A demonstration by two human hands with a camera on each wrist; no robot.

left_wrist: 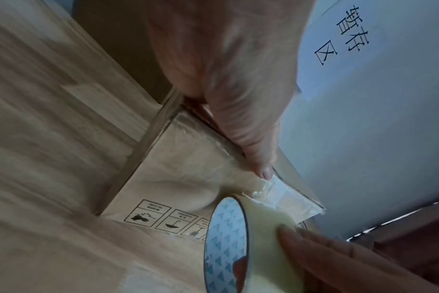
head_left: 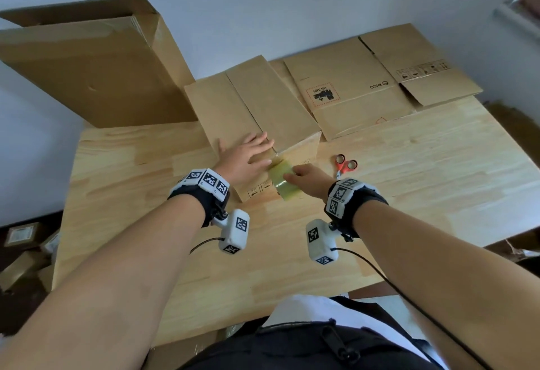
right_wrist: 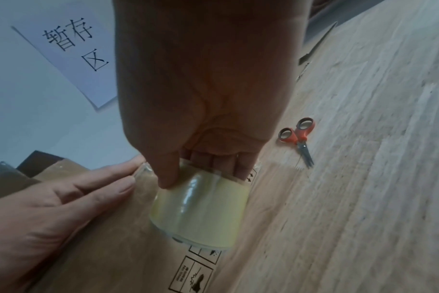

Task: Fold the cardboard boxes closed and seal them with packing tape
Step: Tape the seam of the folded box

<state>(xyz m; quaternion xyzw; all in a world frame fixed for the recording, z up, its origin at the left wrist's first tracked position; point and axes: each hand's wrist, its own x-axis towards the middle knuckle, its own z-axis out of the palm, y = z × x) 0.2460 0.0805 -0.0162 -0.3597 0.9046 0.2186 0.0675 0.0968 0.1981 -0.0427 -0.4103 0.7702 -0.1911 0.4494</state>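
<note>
A closed cardboard box (head_left: 251, 106) stands in the middle of the wooden table (head_left: 409, 171). My left hand (head_left: 245, 155) lies flat on its top near the front edge, fingers straight, the thumb (left_wrist: 261, 164) pressing the tape's end at the centre seam. My right hand (head_left: 309, 178) grips a roll of clear yellowish packing tape (head_left: 282, 181) (right_wrist: 201, 210) against the box's front face (left_wrist: 168, 190). A short strip (left_wrist: 283, 194) runs from the roll up over the box's edge. The thumb (right_wrist: 167, 174) of my right hand lies on the roll's outside and the fingers reach into the core.
Red-handled scissors (head_left: 344, 165) (right_wrist: 300, 138) lie on the table right of the box. Flattened cartons (head_left: 365, 89) lie at the back right. A large open carton (head_left: 96, 63) stands at the back left. Small boxes (head_left: 23, 252) sit on the floor at the left. A paper sign (right_wrist: 70, 53) hangs on the wall.
</note>
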